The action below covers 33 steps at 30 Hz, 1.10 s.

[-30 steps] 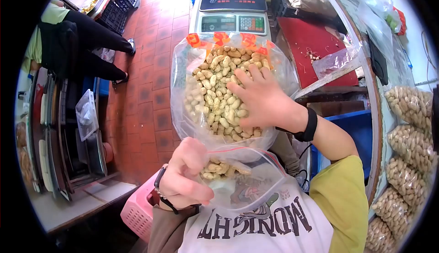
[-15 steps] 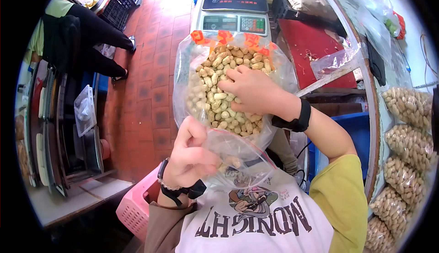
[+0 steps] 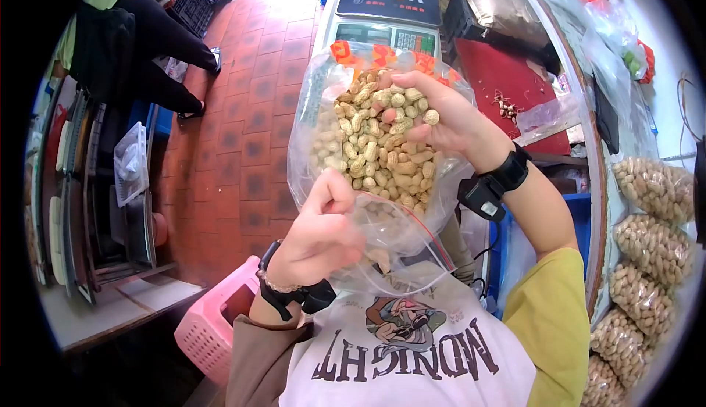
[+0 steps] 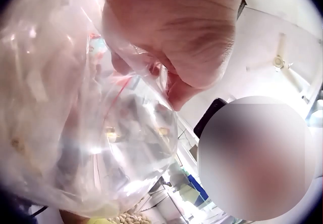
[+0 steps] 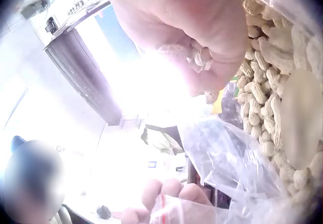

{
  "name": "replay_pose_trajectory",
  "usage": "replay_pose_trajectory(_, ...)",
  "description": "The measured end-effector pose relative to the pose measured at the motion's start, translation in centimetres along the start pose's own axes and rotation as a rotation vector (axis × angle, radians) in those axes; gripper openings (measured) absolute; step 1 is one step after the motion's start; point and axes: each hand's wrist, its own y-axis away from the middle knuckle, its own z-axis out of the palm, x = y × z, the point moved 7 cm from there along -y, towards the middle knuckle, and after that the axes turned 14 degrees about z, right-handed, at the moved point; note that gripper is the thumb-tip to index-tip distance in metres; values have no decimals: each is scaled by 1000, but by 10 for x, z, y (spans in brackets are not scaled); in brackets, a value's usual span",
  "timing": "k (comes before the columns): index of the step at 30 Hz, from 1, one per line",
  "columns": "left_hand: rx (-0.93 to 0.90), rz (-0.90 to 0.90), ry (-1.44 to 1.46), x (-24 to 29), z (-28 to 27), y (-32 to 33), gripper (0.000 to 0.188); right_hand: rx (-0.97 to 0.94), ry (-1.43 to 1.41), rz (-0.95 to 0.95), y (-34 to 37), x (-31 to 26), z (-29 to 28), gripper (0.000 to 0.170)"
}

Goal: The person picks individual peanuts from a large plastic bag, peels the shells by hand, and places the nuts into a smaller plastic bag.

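Note:
A large clear plastic bag (image 3: 305, 146) with orange lettering stands wide at the mouth, full of unshelled peanuts (image 3: 360, 161). Over its right side, my right hand (image 3: 460, 120) curls its fingers around several peanuts, which show against the palm in the right wrist view. At the near side, my left hand (image 3: 320, 230) pinches the edge of a small clear zip bag (image 3: 412, 249) with a red seal line. This bag hangs in front of the shirt, its mouth parted and a few peanuts inside. In the left wrist view its film (image 4: 136, 133) drapes below the fingers.
A weighing scale (image 3: 386, 6) stands behind the big bag. To the right are a red board (image 3: 485, 76), a blue bin (image 3: 581, 219) and filled peanut bags (image 3: 651, 241). A pink basket (image 3: 209, 333) sits lower left. Another person's legs (image 3: 158, 47) are at upper left.
My right hand, spread over the peanuts before, has gathered some, turned and come up with them. The left hand keeps its pinch on the small bag, which has shifted slightly.

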Motion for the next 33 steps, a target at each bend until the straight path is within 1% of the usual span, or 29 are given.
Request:
replay_pose_trajectory(2,-13,2,17,-2,2,0,17,-116,-190,81,1,5,3,27)
replay_pose_trajectory(4,-31,-24,-74,-2,2,1,31,-107,-158,86,0,11,1,29)
replay_pose_trajectory(6,-16,-34,-68,-1,2,0,32,-102,-132,89,2,17,6,31)
replay_pose_trajectory(8,-6,-45,-63,-1,1,0,32,-17,-131,119,7,23,8,33)
replay_pose_trajectory(11,13,-27,-64,-2,-2,0,33,-55,-153,120,9,28,8,32)
replay_pose_trajectory(13,61,-10,-19,-5,-7,3,18,-63,-127,102,22,26,21,32)
replay_pose_trajectory(16,88,-67,-24,-8,-14,4,17,-86,-76,74,51,19,48,32)
replay_pose_trajectory(18,84,-63,-33,-9,-14,1,16,-101,-51,63,68,18,62,32)
replay_pose_trajectory(20,81,-59,-42,-10,-10,-2,15,-257,31,132,80,28,82,33)
replay_pose_trajectory(21,138,-24,-29,-8,-9,-5,14,-256,29,132,83,33,86,33)
replay_pose_trajectory(22,195,10,-16,-7,-10,-6,13,-291,30,195,85,44,92,33)
replay_pose_trajectory(23,193,8,-16,-7,-10,-5,13,-326,31,258,87,53,98,34)
replay_pose_trajectory(25,188,60,-2,-4,-11,-2,13,-310,62,260,88,60,98,34)
replay_pose_trajectory(26,187,57,-2,-2,-12,0,13,-294,95,263,88,62,98,35)
replay_pose_trajectory(28,153,20,-31,0,-11,3,13,-321,89,283,89,65,98,34)
replay_pose_trajectory(30,141,34,26,2,-6,2,12,-341,218,293,89,71,100,36)
replay_pose_trajectory(31,129,50,84,4,-3,1,11,-384,237,332,88,76,100,42)
replay_pose_trajectory(32,126,50,85,6,-2,2,11,-383,235,330,86,78,99,42)
replay_pose_trajectory(33,90,-1,102,6,1,3,11,-385,308,350,86,84,99,44)
